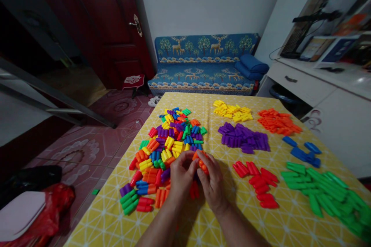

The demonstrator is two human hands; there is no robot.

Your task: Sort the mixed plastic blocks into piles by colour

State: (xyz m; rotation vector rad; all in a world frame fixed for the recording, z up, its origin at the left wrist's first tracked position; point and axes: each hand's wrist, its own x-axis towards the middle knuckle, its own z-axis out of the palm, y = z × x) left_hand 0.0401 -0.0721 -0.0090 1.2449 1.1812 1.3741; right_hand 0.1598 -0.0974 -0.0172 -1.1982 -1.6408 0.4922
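My left hand (183, 168) and my right hand (213, 181) meet near the table's middle, fingers closed around orange bullet-shaped plastic blocks (203, 166). How many pieces are between them is partly hidden by the fingers. Just left of my hands spreads a mixed heap of blocks (169, 142) in red, orange, yellow, green, blue and purple. A red block (194, 190) lies under my hands, partly covered. Nearest on the right is a small group of red blocks (261, 183).
Single-colour piles cover the right side: yellow (233, 111), purple (243, 137), orange (278, 122), blue (304, 154) and green (327, 189). They lie on a yellow patterned tablecloth (232, 220). A blue sofa (203, 73) stands beyond, with a white cabinet (327, 115) at right.
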